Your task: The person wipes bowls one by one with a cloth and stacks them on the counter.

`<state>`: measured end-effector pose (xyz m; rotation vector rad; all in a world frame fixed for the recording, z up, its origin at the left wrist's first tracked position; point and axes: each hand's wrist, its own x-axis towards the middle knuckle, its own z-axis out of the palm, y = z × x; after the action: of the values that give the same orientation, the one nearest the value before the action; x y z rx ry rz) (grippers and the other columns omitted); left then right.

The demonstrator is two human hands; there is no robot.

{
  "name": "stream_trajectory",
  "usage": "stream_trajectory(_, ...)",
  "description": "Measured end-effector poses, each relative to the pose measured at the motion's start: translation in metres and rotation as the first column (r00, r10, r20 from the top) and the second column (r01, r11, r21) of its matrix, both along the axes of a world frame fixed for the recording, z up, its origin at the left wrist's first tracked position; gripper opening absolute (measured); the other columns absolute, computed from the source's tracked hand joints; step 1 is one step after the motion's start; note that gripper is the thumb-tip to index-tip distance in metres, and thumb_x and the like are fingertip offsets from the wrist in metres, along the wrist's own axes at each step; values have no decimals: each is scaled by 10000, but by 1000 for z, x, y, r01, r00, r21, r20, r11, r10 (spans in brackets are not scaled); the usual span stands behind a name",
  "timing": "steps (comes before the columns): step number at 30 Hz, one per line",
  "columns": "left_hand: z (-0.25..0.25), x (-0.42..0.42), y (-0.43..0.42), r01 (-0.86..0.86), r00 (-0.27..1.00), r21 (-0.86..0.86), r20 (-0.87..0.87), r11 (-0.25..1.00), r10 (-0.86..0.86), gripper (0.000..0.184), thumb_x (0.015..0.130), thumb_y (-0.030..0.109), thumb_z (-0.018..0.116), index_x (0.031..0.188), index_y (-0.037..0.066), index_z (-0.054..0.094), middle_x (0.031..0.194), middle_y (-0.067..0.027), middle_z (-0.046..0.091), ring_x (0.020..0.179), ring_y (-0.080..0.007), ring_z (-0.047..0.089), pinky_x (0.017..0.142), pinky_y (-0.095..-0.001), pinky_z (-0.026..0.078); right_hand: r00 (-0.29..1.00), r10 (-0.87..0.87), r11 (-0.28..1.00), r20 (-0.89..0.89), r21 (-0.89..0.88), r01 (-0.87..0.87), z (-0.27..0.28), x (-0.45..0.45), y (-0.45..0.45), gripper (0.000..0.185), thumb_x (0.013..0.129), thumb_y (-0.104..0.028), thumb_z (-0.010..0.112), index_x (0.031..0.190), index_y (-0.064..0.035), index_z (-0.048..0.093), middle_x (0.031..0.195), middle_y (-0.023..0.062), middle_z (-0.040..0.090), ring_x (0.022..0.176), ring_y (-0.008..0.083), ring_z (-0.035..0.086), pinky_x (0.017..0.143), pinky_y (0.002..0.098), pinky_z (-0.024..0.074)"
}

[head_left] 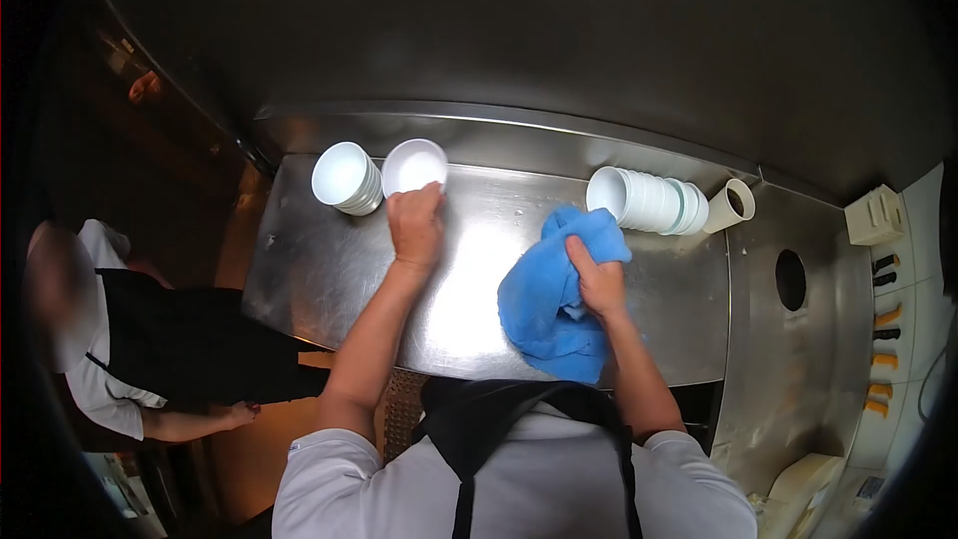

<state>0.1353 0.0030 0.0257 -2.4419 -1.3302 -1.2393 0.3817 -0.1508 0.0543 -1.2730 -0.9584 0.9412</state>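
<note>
My left hand (415,227) is closed on the near rim of a white bowl (414,162) at the back left of the steel counter. Right beside that bowl stands a stack of white bowls (349,180). Bunched blue cloth (544,284) is gripped in my right hand (599,284), the thumb lying on top and the folds hanging down toward the counter's front edge. Just behind the cloth, a row of nested white bowls (644,202) lies on its side. Some of my right fingers are hidden by the cloth.
The steel counter (459,309) meets a raised back edge. A cream cup (731,204) stands by the nested bowls. On the right are a round hole (790,279), a knife block (874,215) and several knives on the wall. Another person (170,339) stands at the left.
</note>
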Motion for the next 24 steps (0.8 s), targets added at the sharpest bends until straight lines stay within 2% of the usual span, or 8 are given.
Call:
stream_trajectory(3, -12, -14, 9, -64, 995, -81, -81, 995, 57, 126, 817, 83, 647, 942, 75, 663, 717, -55, 637, 715, -248, 615, 757, -386, 407, 953, 188, 982, 239, -16, -190, 8, 18, -21, 338, 951, -226, 625, 1202, -1, 592, 1140, 104, 636, 1066, 221, 590, 944, 346, 448)
stream_trajectory(4, -11, -17, 6, -88, 983, -262, -178, 961, 42, 184, 830, 96, 639, 1008, 68, 674, 876, -106, 668, 844, -272, 625, 804, -396, 408, 917, 253, 966, 310, -26, -257, 10, 23, -28, 355, 953, -228, 618, 1227, -3, 588, 1165, 116, 635, 1090, 235, 588, 959, 354, 443)
stream_trajectory(8, 4, 18, -7, -169, 966, 1, -197, 986, 166, 481, 807, 162, 696, 1257, 33, 584, 1290, -205, 550, 1166, -391, 513, 980, -456, 377, 877, 320, 946, 359, -164, -278, 6, 42, -49, 394, 958, -251, 602, 1275, -20, 571, 1211, 154, 614, 1131, 278, 576, 990, 375, 426)
stream_trajectory(11, -11, 84, -27, 271, 959, -192, 143, 943, -246, 504, 821, 185, 704, 1272, 21, 551, 1244, -212, 577, 1144, -382, 535, 1004, -472, 392, 910, 265, 964, 318, -107, -244, 4, 42, -53, 419, 948, -286, 615, 1275, -28, 572, 1209, 168, 609, 1130, 298, 575, 993, 382, 423)
stream_trajectory(14, -19, 165, -47, 577, 813, -555, 325, 599, -483, 631, 837, 200, 702, 1371, 11, 424, 1256, -232, 573, 1189, -404, 528, 1014, -435, 423, 873, 303, 952, 382, -167, -257, -3, 40, -58, 444, 933, -326, 632, 1265, -37, 578, 1208, 183, 607, 1130, 326, 575, 992, 394, 425)
stream_trajectory(19, -74, 239, -41, 495, 794, -585, 2, 643, -608, 544, 901, 189, 622, 1389, 56, 424, 1312, -235, 542, 1244, -398, 489, 1097, -548, 318, 781, 447, 891, 435, -291, -348, -5, 48, -73, 425, 921, -360, 643, 1225, -65, 614, 1207, 186, 604, 1135, 361, 567, 990, 410, 427)
stream_trajectory(23, -67, 215, -25, 517, 777, -713, 160, 473, -609, 304, 942, 226, 550, 1206, 88, 611, 1086, -213, 659, 1047, -439, 587, 1118, -585, 270, 824, 331, 944, 460, -160, -290, -18, 62, -78, 377, 915, -331, 656, 1180, -63, 631, 1143, 160, 629, 1057, 323, 598, 949, 390, 449)
stream_trajectory(24, -62, 210, -26, 491, 812, -687, 139, 536, -566, 259, 957, 242, 538, 1121, 89, 666, 954, -196, 694, 953, -381, 650, 1070, -488, 370, 862, 251, 968, 441, -129, -216, -26, 62, -77, 372, 922, -321, 651, 1172, -45, 628, 1136, 158, 630, 1044, 306, 600, 940, 383, 452)
